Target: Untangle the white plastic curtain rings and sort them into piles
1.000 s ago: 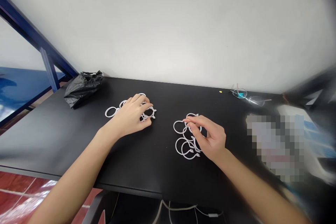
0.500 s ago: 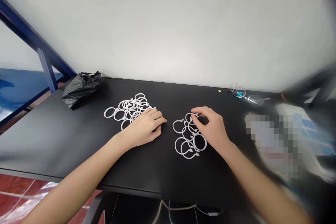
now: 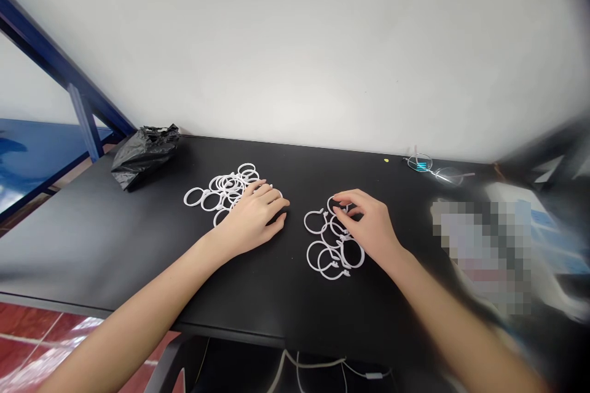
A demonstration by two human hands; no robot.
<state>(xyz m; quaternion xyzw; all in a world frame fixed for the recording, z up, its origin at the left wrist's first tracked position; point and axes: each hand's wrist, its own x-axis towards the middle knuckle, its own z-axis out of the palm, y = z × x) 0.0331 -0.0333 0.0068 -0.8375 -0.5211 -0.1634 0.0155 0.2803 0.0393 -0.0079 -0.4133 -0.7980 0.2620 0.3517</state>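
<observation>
Two heaps of white plastic rings lie on a black table (image 3: 115,239). My left hand (image 3: 255,216) rests flat at the right edge of the left heap (image 3: 221,190), fingers stretched out and pointing right; I cannot see whether a ring lies under them. My right hand (image 3: 371,227) sits over the upper right side of the right heap (image 3: 327,255). Its thumb and fingers are curled and pinch a white ring (image 3: 335,202) at the top of that heap.
A crumpled black plastic bag (image 3: 142,153) lies at the table's far left corner. A pair of glasses (image 3: 433,169) sits at the far right by the white wall. A blurred patch (image 3: 482,252) covers the right. Cables (image 3: 318,368) hang below the front edge.
My left hand slid off the top of the left heap to its right edge and flattened. My right hand moved up to the top of the right heap and pinched a ring.
</observation>
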